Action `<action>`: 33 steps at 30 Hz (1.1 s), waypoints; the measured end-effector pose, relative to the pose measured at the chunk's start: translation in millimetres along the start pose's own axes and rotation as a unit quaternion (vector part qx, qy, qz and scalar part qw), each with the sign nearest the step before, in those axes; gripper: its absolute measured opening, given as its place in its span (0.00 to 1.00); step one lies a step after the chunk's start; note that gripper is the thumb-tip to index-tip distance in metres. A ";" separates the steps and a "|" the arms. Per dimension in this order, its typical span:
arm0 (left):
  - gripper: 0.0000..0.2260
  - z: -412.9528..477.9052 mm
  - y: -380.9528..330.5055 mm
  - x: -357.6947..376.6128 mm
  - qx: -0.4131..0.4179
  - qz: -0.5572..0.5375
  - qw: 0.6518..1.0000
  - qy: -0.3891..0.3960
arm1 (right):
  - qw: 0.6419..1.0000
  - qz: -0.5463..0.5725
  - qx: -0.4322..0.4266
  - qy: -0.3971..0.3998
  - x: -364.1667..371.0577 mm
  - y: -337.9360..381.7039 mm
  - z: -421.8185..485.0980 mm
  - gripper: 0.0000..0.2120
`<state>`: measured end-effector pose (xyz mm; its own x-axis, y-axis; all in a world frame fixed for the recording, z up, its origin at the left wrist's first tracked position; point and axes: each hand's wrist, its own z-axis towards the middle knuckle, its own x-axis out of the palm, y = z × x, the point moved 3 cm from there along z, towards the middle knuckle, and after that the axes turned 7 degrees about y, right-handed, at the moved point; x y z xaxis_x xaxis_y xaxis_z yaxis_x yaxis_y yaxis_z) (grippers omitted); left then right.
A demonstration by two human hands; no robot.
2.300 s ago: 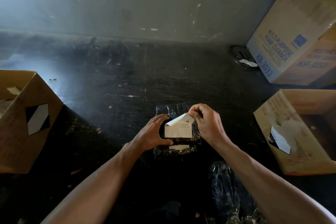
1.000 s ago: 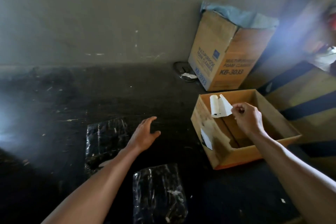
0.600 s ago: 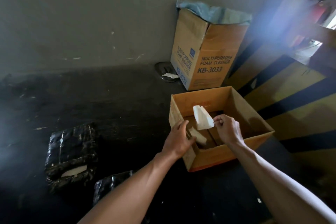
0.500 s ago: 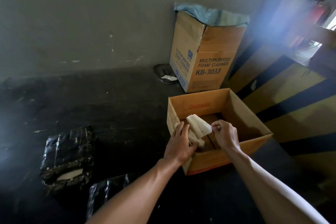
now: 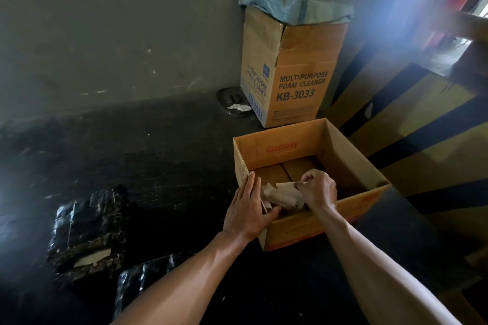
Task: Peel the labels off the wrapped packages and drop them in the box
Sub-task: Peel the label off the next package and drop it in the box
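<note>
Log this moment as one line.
phase: drop | right hand: pinches peeled label inside open box | left hand: rests on box wall | released: no

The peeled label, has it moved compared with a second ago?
Yes. The label went down: it was held above the rim of the open box; now it is low inside, by the near left corner, pinched by the right hand.

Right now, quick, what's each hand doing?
Left hand: open, fingers straight against the box corner.
Right hand: closed, pinching the peeled label over the box.
</note>
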<state>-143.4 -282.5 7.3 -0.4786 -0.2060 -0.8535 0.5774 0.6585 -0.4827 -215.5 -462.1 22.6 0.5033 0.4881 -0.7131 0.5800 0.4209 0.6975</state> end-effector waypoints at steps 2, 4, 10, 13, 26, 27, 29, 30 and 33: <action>0.45 -0.3 -1.2 -0.9 0.001 -0.006 1.000 0.002 | 1.000 0.009 0.000 -0.003 -1.6 1.5 -0.8 0.09; 0.46 0.5 -1.6 -1.4 -0.002 -0.003 1.000 0.004 | 1.000 0.025 0.008 -0.010 -3.5 1.9 -2.1 0.10; 0.50 3.9 -2.9 -7.4 -0.009 0.022 1.000 0.011 | 0.999 0.049 0.018 0.002 -4.6 2.3 -3.5 0.09; 0.51 4.8 -3.2 -7.4 -0.011 0.023 1.000 0.014 | 0.999 0.039 0.014 0.010 -4.0 3.7 -2.8 0.11; 0.53 4.8 -1.9 -3.8 -0.022 0.002 1.000 0.006 | 0.998 0.050 0.043 0.012 -7.4 0.7 -0.2 0.06; 0.52 5.1 -1.6 -3.5 -0.023 0.003 1.000 0.004 | 0.998 0.047 0.042 0.007 -7.1 -0.2 0.2 0.07; 0.52 5.5 -0.9 -2.5 -0.025 0.004 1.000 0.001 | 0.998 0.052 0.046 0.002 -6.8 -1.9 1.1 0.07; 0.52 5.6 -1.3 -2.2 -0.025 0.004 1.000 0.000 | 0.997 0.061 0.051 0.003 -7.5 -2.5 1.7 0.07; 0.51 5.8 -0.7 -2.0 -0.029 0.000 1.000 -0.008 | 0.993 0.099 0.062 0.018 -7.5 -2.8 4.2 0.09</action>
<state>-139.0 -286.8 8.2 -0.4677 -0.2183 -0.8565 0.5376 0.6989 -0.4717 -218.1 -470.2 25.6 0.5941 0.5797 -0.5577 0.5474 0.2166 0.8083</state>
